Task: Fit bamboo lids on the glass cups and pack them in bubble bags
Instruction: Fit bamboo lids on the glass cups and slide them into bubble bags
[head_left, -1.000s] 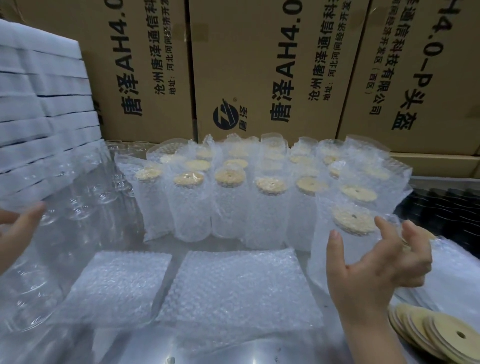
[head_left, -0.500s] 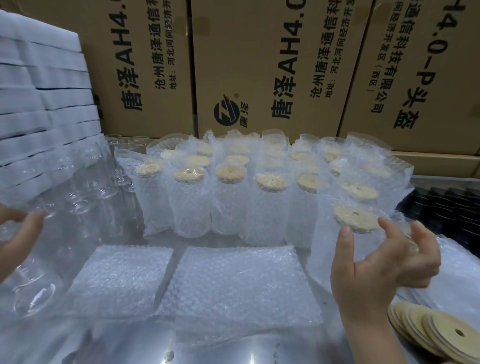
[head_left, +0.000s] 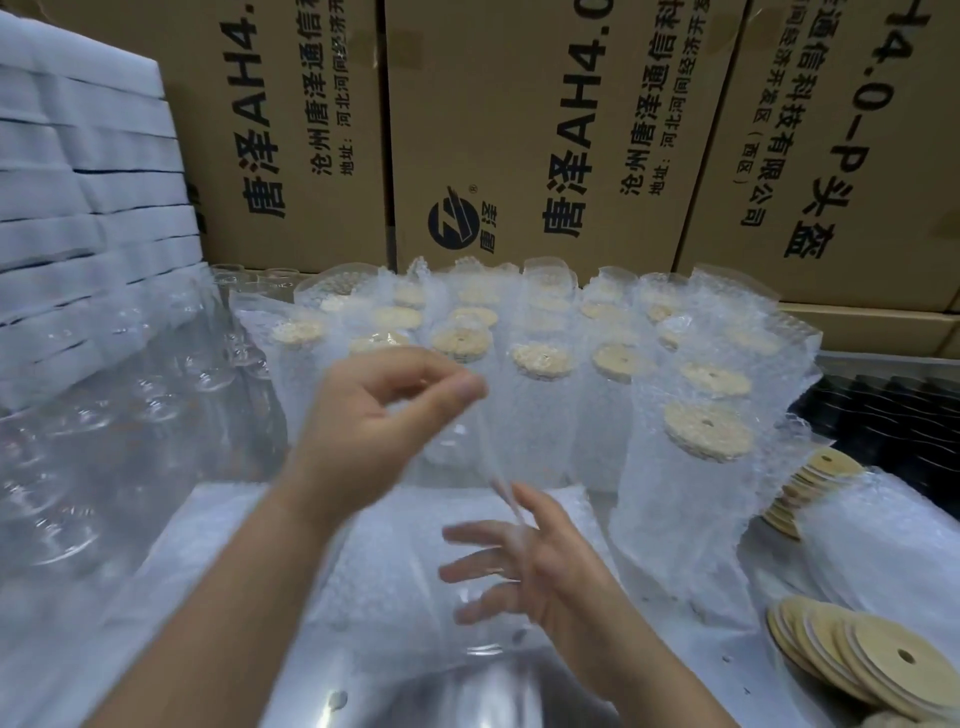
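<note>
The left hand (head_left: 382, 415) pinched the rim of a blurred glass cup (head_left: 462, 488). The right hand (head_left: 540, 566), fingers spread, touched its side.

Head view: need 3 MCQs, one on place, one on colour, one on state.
1. Where do the loose lids lie?
A. At the right edge of the table
B. On top of the cartons
C. Among the bare glasses at left

2. What colour is the foam stack?
A. Black
B. Brown
C. White

3. How do the bagged cups stand?
A. Lying flat, lids off
B. Upright, lids on
C. Upside down

Key:
1 A: the fanned rows of lids sit at the right edge.
2 C: every sheet in the stack at upper left is white.
3 B: each bag stands on end, with a round lid showing at its top.
</note>
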